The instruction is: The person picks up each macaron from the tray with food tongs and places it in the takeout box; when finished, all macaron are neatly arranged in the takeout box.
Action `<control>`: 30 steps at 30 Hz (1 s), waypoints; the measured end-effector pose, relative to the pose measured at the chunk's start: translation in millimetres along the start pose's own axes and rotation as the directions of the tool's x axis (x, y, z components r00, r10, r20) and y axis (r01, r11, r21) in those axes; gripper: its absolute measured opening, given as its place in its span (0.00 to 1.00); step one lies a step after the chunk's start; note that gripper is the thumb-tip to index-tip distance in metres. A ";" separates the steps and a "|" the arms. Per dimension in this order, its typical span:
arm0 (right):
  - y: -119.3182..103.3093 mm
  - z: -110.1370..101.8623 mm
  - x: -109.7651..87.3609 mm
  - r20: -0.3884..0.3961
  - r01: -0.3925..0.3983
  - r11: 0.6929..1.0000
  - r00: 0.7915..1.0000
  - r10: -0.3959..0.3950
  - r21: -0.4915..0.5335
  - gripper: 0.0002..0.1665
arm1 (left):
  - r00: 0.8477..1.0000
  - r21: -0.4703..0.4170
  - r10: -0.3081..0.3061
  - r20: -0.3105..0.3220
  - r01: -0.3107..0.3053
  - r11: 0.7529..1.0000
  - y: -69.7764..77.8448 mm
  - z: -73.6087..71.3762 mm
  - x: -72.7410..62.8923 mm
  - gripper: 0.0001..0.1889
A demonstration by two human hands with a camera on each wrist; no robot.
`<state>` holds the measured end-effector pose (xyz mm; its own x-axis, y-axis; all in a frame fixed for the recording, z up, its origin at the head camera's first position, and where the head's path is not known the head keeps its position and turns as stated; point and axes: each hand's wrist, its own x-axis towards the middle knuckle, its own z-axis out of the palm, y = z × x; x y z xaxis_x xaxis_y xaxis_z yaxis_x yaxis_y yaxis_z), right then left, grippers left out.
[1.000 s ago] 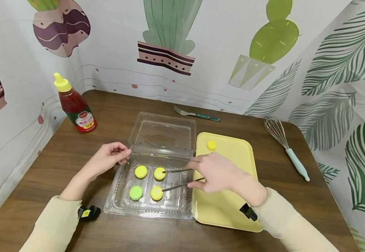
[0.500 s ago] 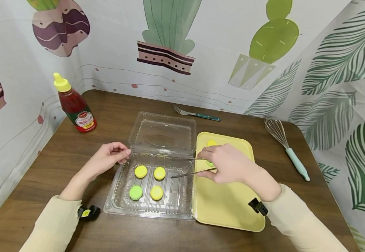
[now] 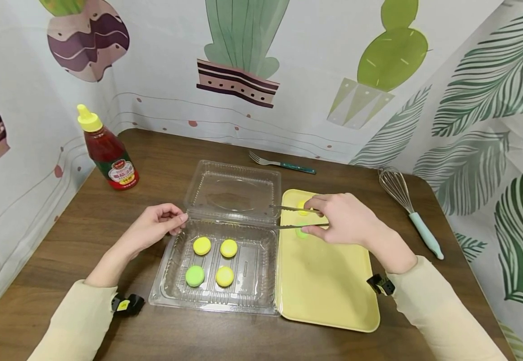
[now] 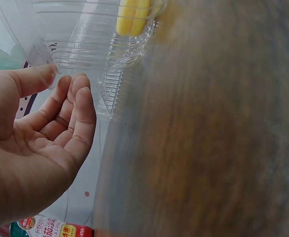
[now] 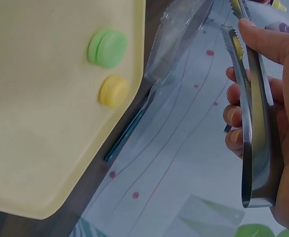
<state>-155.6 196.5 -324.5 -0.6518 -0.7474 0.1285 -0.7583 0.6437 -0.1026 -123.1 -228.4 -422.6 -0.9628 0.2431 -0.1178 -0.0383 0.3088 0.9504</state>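
Observation:
My right hand holds metal tongs above the yellow tray; the tong tips stand apart with nothing between them. Beneath the tongs, partly covered in the head view, lie a yellow macaron and a green macaron on the tray. The hinged clear plastic container has its lid laid back. Inside its base sit a green macaron and three yellow macarons, one of them a yellow macaron at the front. With thumb and fingers, my left hand pinches the container's left rim near the hinge.
A ketchup bottle with a yellow cap stands at the back left. Behind the container and tray lies a fork. A whisk rests right of the tray. A patterned cloth hangs along the table's back edge.
The tongs came off two yellow macarons and my right hand carried them right and back, over the tray's far end. The macarons in the container and my left hand stayed put.

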 end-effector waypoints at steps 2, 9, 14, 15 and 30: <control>5.5 0.6 -1.7 0.000 -0.018 1.000 1.000 0.018 -0.005 0.23 | 1.000 0.001 0.000 0.000 0.000 1.000 -0.6 -0.1 0.3 0.13; 19.9 0.4 -9.9 0.016 -0.078 0.997 0.997 0.078 -0.009 0.23 | 1.000 -0.001 -0.001 0.000 0.001 1.000 -1.1 -0.2 0.3 0.13; 31.2 2.8 -19.7 0.013 -0.121 0.992 0.993 0.121 -0.029 0.25 | 1.000 0.002 0.002 0.001 -0.002 1.000 0.0 -0.1 -0.1 0.13; 33.1 3.5 -21.9 0.015 -0.130 0.991 0.991 0.130 -0.033 0.25 | 1.000 0.005 0.002 0.002 -0.002 1.000 0.1 -0.1 -0.2 0.14; 48.8 21.1 -52.9 0.099 -0.231 0.973 0.968 0.230 -0.009 0.21 | 1.000 0.032 -0.008 -0.008 0.008 0.999 -3.1 0.2 1.5 0.14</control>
<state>-158.3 264.1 -357.1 -0.8063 -0.5915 0.0031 -0.5875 0.8002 -0.1207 -124.4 -228.8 -425.8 -0.9645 0.2336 -0.1235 -0.0380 0.3398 0.9397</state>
